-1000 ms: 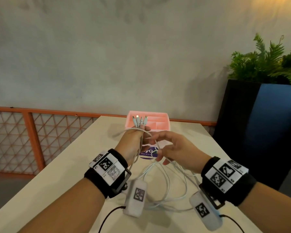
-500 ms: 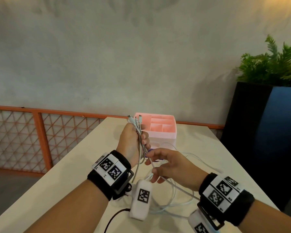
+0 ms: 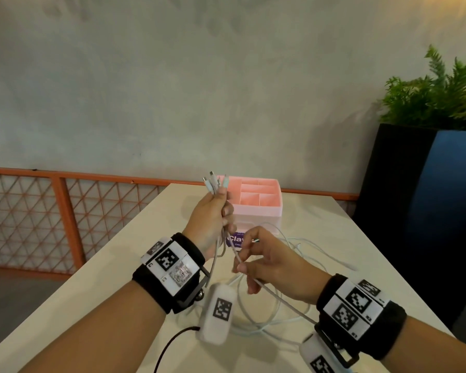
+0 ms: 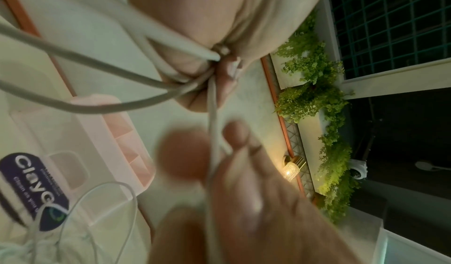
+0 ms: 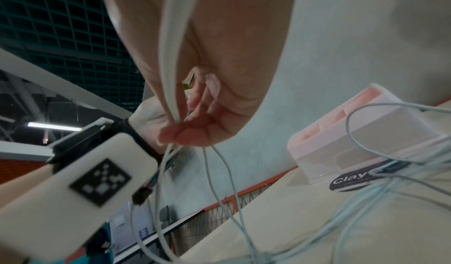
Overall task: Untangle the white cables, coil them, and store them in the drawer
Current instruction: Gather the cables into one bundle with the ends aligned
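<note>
The white cables lie partly in loose loops on the desk and partly gathered in the left hand, whose fingers are curled round a bundle of them, with the connector ends sticking up above the fist. One strand runs down from that fist to the right hand, which pinches it between thumb and fingers just below and beside the left hand. The rest of the strands trail across the desk to the right. Behind the hands stands a pink organizer with open compartments on top and a clear drawer in its front. A purple sticker lies on the desk just before it. A potted fern stands at the far right.
</note>
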`<state>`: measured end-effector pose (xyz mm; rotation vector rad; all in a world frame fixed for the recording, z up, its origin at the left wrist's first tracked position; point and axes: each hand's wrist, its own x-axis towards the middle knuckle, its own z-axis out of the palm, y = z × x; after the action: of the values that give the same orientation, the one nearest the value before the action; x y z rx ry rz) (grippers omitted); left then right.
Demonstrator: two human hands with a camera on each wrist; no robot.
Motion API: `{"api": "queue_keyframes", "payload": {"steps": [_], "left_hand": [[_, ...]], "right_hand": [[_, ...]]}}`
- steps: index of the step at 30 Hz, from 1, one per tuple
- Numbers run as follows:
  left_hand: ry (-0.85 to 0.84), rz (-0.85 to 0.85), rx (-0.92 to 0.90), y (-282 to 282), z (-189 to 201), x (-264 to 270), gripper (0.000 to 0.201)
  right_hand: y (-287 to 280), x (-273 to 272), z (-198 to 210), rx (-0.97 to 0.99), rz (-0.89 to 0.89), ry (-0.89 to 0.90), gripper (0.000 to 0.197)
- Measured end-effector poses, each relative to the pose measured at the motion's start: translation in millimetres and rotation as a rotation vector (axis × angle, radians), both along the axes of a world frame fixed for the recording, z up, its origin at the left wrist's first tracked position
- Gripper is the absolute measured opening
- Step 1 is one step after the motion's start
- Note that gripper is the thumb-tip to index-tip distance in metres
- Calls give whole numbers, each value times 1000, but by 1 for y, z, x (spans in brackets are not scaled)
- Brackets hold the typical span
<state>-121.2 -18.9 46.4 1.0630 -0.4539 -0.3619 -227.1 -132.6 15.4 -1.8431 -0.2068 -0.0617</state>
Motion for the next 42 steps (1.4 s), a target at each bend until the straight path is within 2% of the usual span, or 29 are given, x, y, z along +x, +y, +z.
{"api": "queue_keyframes", "payload": {"steps": [3, 5, 10, 12, 14, 16, 19, 21, 23, 25, 27, 29, 32, 34, 38, 40, 42], "left_hand": [[-20, 34, -87, 16, 17, 14, 26], [-52, 107, -144, 35, 37, 27, 28], [-209, 385, -123, 86, 74, 52, 30], [-272, 479, -61, 100, 77, 58, 29], [-324, 506, 71, 101, 73, 59, 27], [-424, 486, 280, 88, 64, 48, 21], [-648, 299, 530, 55, 46, 24, 21], [-798, 156, 648, 35, 34, 7, 31], [-858, 108, 692, 23, 28, -1, 23], [-854, 136, 717, 23, 28, 1, 27], [-850, 203, 726, 29, 32, 7, 35], [-752, 325, 650, 44, 41, 18, 34], [-499, 525, 446, 77, 58, 43, 29], [-411, 600, 340, 94, 69, 51, 26], [-378, 616, 224, 104, 79, 57, 24], [-396, 579, 247, 101, 76, 57, 24], [-430, 540, 324, 93, 68, 53, 22]], "right_hand": [[-19, -2, -15, -299, -16, 26, 15], [-44, -4, -26, -463, -39, 116, 15], [-128, -8, -36, -615, -247, 305, 26], [-146, -8, -27, -576, -332, 316, 26], [-147, -5, -12, -432, -431, 253, 25], [-130, 1, 11, -404, -458, 71, 24], [-83, 9, 49, -585, -375, -207, 18], [-54, 13, 69, -647, -308, -304, 16], [-39, 16, 81, -680, -283, -342, 16], [-41, 18, 81, -713, -294, -334, 14], [-53, 16, 72, -826, -341, -267, 13], [-79, 13, 52, -902, -398, -156, 18], [-128, 9, 12, -775, -470, 79, 27], [-155, 3, -8, -669, -511, 196, 30], [-182, 1, -25, -669, -617, 269, 33], [-181, 5, -22, -671, -680, 246, 34], [-174, 9, -10, -822, -703, 207, 33]]}}
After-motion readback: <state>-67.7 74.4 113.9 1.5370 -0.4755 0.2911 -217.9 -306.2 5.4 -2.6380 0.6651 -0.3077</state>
